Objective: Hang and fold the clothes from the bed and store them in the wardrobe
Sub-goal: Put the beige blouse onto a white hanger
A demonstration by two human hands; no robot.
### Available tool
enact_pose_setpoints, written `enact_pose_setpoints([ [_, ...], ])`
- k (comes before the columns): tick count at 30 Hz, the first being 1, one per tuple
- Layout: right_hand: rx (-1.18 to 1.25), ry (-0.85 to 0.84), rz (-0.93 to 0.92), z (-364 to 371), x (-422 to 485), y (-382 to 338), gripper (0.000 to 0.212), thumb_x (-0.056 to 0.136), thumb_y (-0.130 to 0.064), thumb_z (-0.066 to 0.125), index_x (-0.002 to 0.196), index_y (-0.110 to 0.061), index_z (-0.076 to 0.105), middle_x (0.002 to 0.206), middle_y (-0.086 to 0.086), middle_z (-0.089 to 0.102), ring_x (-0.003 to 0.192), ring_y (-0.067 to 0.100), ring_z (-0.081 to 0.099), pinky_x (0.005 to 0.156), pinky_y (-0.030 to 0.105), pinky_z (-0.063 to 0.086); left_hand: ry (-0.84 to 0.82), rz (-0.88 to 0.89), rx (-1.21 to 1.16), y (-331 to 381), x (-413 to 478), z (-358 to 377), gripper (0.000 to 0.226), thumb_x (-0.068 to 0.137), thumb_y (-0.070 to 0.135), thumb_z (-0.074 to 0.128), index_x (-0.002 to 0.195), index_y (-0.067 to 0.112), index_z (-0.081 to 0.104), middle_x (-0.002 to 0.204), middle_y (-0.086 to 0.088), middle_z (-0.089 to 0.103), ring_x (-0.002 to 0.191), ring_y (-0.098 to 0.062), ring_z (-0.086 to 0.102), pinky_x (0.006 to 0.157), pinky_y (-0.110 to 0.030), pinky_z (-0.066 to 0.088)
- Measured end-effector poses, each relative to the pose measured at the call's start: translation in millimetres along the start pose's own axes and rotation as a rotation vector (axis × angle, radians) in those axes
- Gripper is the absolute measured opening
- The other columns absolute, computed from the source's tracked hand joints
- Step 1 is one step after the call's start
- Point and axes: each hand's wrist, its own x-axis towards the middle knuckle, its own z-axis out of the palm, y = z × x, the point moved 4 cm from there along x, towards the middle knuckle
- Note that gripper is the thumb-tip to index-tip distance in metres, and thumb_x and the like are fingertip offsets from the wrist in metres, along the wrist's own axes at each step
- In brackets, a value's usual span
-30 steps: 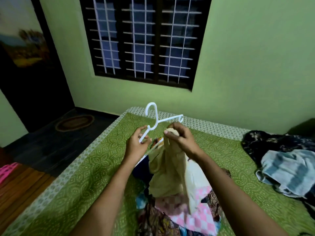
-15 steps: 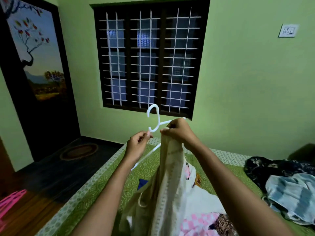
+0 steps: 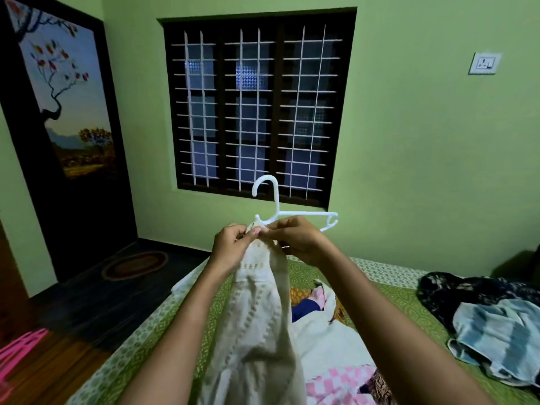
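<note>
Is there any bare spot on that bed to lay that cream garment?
Yes: the green bedspread between the middle clothes pile and the dark-and-striped heap on the right, and the strip along the far wall. Crowded below the cream garment.

A single wide-angle camera worn on the person's head looks forward and slightly down. It faces across the bed [image 3: 388, 299] to the far wall and its barred window [image 3: 260, 106]. The left hand [image 3: 230, 247] and right hand [image 3: 301, 241] sit near the lens, mid-frame; forearms enter from the near edge.
</note>
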Motion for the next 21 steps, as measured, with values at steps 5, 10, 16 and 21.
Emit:
enact_pose_setpoints([
  [5,-0.340,-0.098,-0.038,-9.3,-8.2,4.5,0.021,0.091,-0.021,0.062,0.071,-0.016,0.062,0.068,-0.001,0.057,0.064,0.009,0.052,0.057,0.022,0.044,0.125,-0.030,-0.049,-4.0,5.6,-13.0,0.038,0.092,0.029,0.057,0.083,-0.007,0.064,0.058,-0.003,0.040,0.058,-0.016,0.035,0.058,-0.028,0.025],
  [10,-0.469,-0.086,0.013,-25.6,-9.8,3.9,0.008,0.093,-0.015,0.059,0.086,-0.017,0.062,0.084,0.002,0.058,0.075,0.014,0.050,0.054,0.021,0.036,0.106,0.011,-0.047,1.5,3.2,-15.4,0.040,0.089,0.029,0.061,0.068,-0.005,0.057,0.057,0.003,0.034,0.054,-0.013,0.032,0.052,-0.027,0.024],
  [16,-0.400,0.161,0.069,-19.2,0.2,-3.0,0.013,0.095,0.003,0.043,0.099,-0.004,0.053,0.079,0.013,0.053,0.057,0.021,0.055,0.040,0.025,0.048,0.080,0.009,-0.078,8.7,-4.6,5.6,0.033,0.086,0.024,0.066,0.056,0.015,0.056,0.062,0.005,0.040,0.058,-0.009,0.038,0.051,-0.018,0.028],
  [21,-0.142,0.018,-0.013,-10.7,0.3,-5.8,0.019,0.094,0.005,0.035,0.086,-0.003,0.050,0.081,0.013,0.051,0.070,0.020,0.050,0.064,0.031,0.045,0.102,-0.111,-0.242,3.3,-3.4,2.7,0.055,0.091,0.047,0.050,0.070,-0.003,0.060,0.071,-0.010,0.051,0.067,-0.017,0.044,0.060,-0.027,0.030],
])
